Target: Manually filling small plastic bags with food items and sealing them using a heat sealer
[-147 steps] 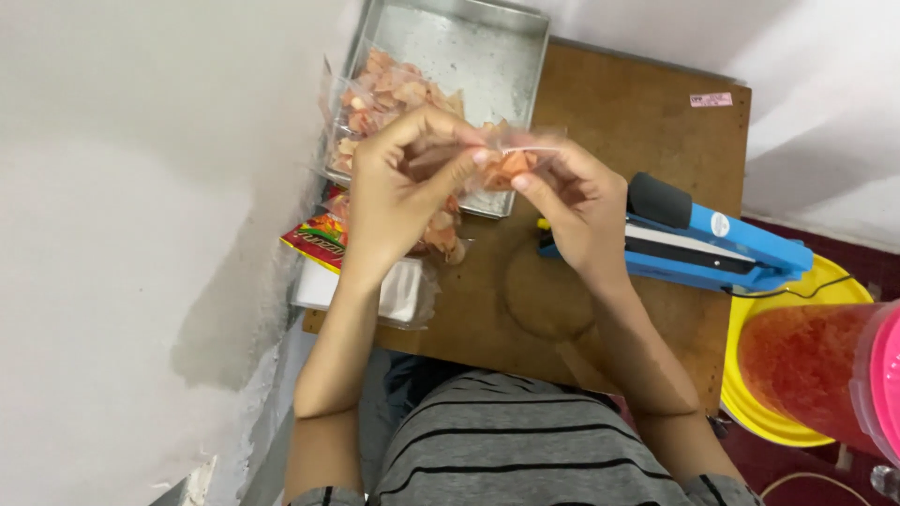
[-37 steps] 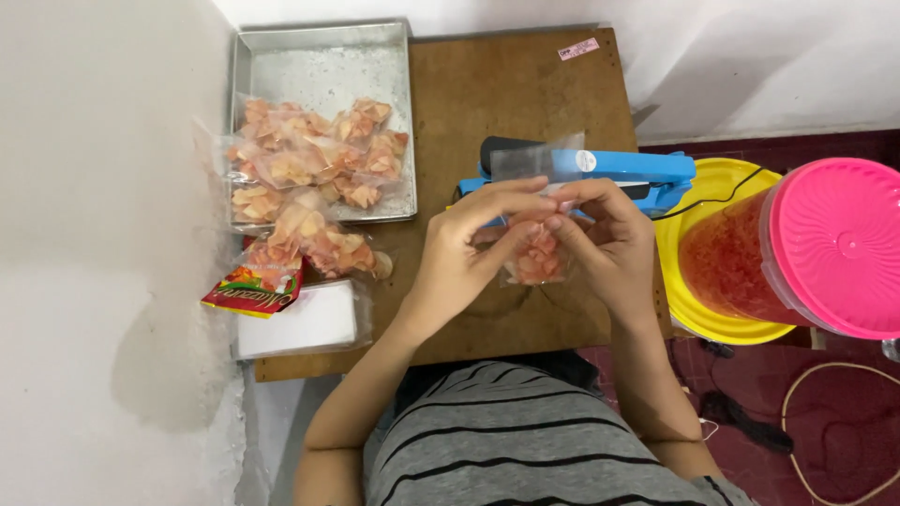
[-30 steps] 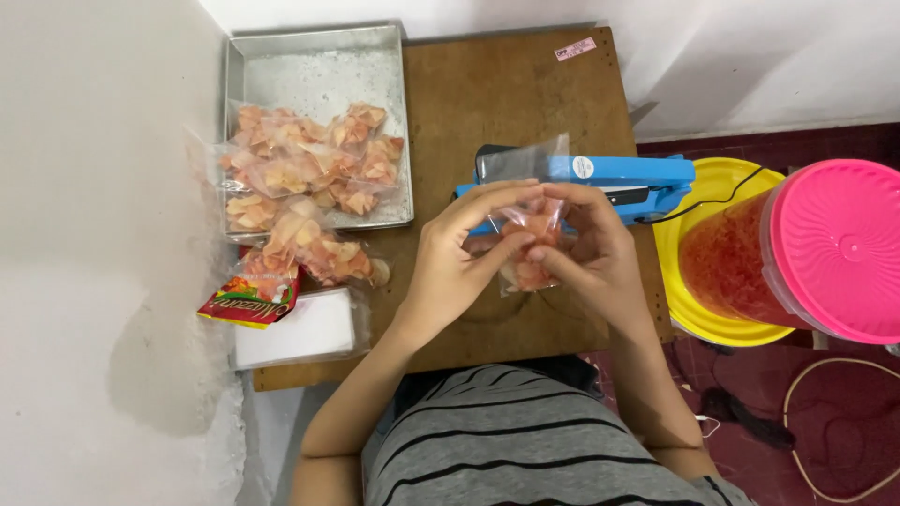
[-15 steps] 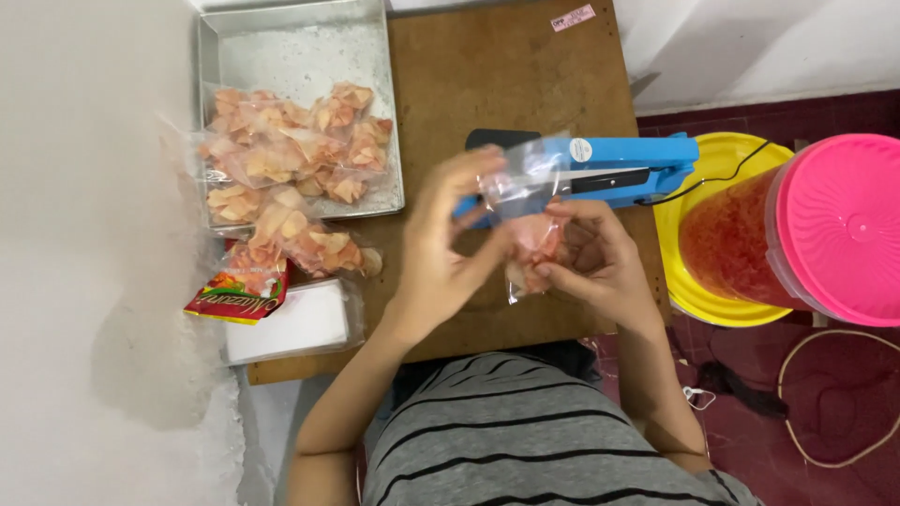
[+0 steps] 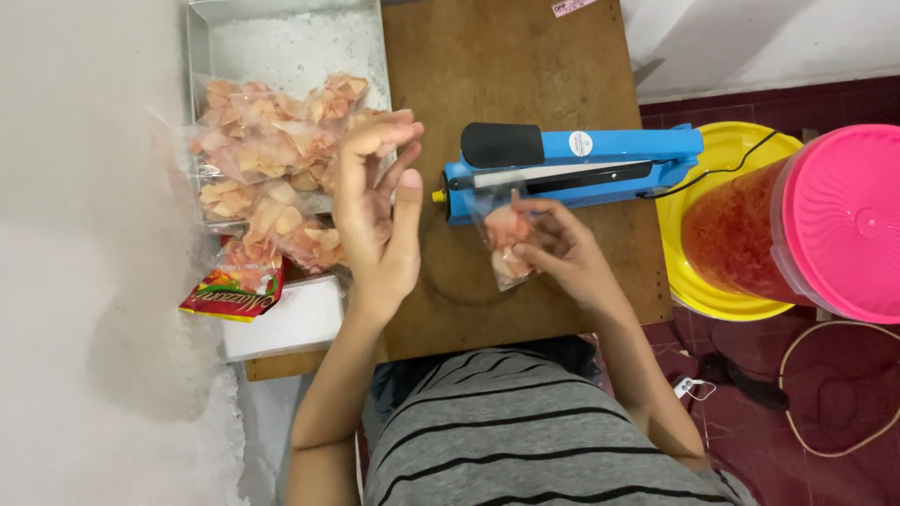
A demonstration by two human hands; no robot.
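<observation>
Right hand [image 5: 562,251] pinches a small snack bag [image 5: 506,245], its mouth at the blue sealer [image 5: 572,171]; left hand [image 5: 380,214] hovers open beside it.

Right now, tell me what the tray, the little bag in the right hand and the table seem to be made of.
Tray: looks like metal, dull grey sheen with raised folded walls. Bag: thin clear plastic film, glossy, the orange chips show through it. Table: brown wood or wood veneer, matte, with faint grain; which one the picture leaves open.
</observation>
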